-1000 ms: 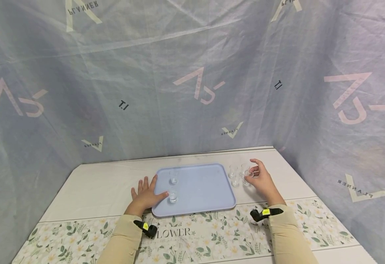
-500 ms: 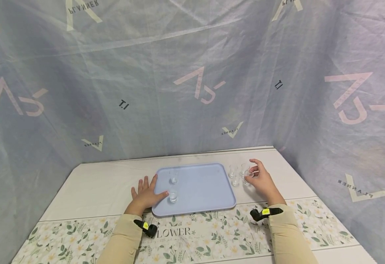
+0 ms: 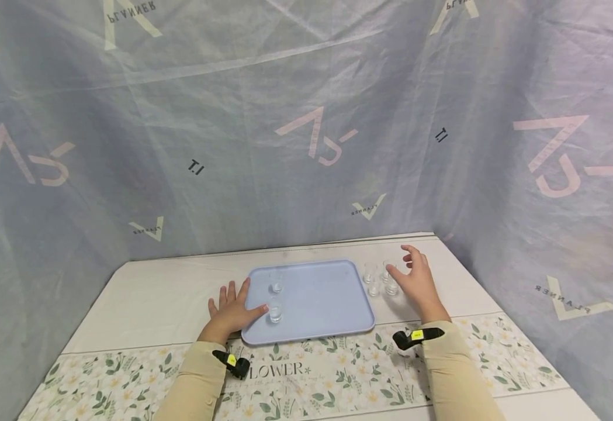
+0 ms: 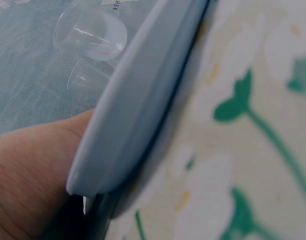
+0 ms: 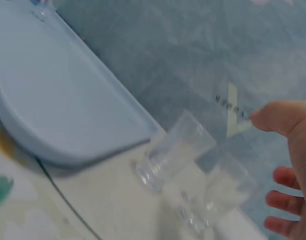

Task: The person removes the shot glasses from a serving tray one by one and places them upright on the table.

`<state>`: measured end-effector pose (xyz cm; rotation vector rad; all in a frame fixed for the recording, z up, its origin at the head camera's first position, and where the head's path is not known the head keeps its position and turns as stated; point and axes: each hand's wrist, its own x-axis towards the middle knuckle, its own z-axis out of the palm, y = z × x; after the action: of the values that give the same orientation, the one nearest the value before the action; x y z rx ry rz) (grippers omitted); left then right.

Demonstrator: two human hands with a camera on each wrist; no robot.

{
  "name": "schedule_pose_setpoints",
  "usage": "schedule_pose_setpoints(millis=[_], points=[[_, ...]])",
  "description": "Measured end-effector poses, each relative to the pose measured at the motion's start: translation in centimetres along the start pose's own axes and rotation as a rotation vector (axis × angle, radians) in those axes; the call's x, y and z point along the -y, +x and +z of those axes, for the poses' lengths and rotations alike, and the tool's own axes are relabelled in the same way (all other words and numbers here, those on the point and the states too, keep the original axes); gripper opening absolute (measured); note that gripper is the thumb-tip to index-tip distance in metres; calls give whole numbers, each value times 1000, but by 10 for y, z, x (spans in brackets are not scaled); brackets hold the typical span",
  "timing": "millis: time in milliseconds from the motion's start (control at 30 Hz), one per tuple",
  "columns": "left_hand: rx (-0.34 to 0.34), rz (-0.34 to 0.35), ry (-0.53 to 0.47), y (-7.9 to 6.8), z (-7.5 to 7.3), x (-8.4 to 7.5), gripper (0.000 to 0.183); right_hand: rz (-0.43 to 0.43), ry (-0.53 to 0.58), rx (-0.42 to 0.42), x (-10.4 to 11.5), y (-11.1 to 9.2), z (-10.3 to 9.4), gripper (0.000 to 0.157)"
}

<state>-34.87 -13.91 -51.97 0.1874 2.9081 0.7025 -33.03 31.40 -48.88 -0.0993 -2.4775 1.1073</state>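
My left hand (image 3: 232,316) lies spread over the left edge of a light blue tray (image 3: 319,298), its thumb reaching onto the tray beside a small clear shot glass (image 3: 275,314). Behind that glass, another shot glass (image 3: 276,285) stands on the tray. To the tray's right, several more shot glasses stand upright in a cluster, among them a front right glass (image 3: 392,286) and a front left glass (image 3: 373,289). My right hand (image 3: 418,283) hovers over the cluster's right side, thumb and fingers apart. In the right wrist view, nothing is between those fingers, and a glass (image 5: 175,147) stands near the tray corner.
A white table (image 3: 169,292) carries a floral printed strip (image 3: 348,374) along its front. Grey-blue printed curtain (image 3: 232,146) encloses the back and sides. The tray's raised rim (image 4: 128,100) shows close up in the left wrist view.
My right hand has let go of the front right shot glass and risen slightly up and away, its thumb and fingers spreading wider. The left hand and tray have stayed put.
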Motion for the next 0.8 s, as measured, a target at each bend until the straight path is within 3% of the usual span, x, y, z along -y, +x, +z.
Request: schedule_pose_setpoints(millis=[233, 400, 533, 667, 800], points=[[-9, 3, -4, -3, -2, -1, 105, -109, -29, -124, 32, 1, 12, 65], [-23, 7, -1, -3, -2, -3, 102, -169, 81, -166, 54, -2, 28, 58], [-32, 6, 5, -3, -2, -3, 101, -217, 208, -141, 70, -6, 48, 56], [-31, 3, 6, -4, -2, -3, 101, -237, 330, -66, 81, -11, 73, 55], [-30, 10, -4, -1, 2, 1, 105, -242, 379, 15, 90, -18, 94, 55]])
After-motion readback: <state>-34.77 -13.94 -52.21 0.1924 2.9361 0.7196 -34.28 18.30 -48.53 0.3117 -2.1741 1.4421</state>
